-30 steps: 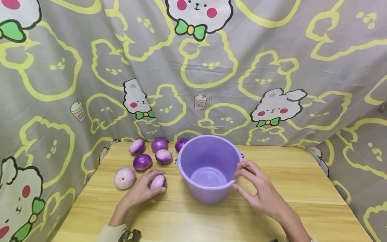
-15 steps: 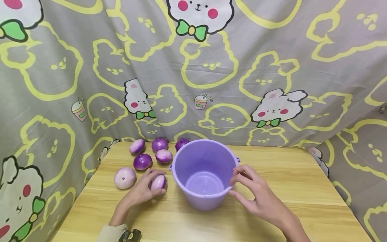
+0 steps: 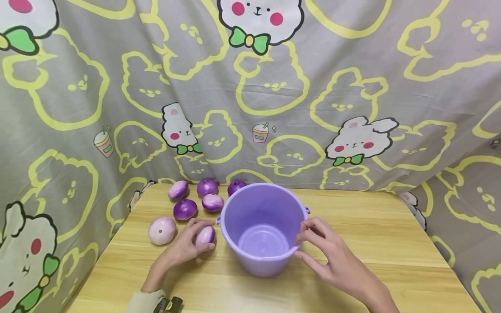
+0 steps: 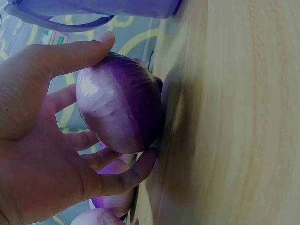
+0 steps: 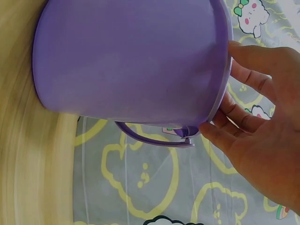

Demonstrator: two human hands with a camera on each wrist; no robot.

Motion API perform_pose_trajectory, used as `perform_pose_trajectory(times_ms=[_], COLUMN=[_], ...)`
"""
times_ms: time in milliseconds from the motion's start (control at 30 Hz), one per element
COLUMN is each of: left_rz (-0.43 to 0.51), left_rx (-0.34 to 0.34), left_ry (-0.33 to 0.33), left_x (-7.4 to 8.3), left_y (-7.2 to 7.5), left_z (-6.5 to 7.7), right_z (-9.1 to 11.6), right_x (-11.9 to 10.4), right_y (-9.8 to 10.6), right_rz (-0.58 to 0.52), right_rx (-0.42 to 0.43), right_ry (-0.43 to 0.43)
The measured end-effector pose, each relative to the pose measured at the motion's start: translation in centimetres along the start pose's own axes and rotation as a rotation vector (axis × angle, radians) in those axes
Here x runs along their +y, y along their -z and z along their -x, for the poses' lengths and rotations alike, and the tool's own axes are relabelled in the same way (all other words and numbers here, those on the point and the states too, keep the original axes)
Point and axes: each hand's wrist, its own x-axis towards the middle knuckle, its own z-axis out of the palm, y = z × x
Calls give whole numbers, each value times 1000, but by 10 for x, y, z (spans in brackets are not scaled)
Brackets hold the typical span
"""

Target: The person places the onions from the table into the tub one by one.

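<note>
Left hand (image 3: pixel 183 246) holds 1 onion (image 3: pixel 205 236) between thumb and fingers, at hand's 2 o'clock. Right hand (image 3: pixel 334 258) pinches purple bucket (image 3: pixel 262 266), rim's 4 o'clock.

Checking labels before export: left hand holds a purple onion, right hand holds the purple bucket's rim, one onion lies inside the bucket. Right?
One slip: no onion lies inside the purple bucket; the head view shows its bare bottom. The left hand does hold a purple onion, and the right hand the bucket's rim.
</note>
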Motion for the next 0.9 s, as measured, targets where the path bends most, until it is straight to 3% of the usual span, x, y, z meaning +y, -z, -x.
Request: perform_pose_trajectory(times_ms=[900], left_rz=[-41], left_rx=[63], left_ry=[0], left_x=[1], left_y=[9], left_z=[0], right_z=[0], right_x=[-9], right_y=[5], right_rz=[61], right_rx=[-33], right_ry=[-1])
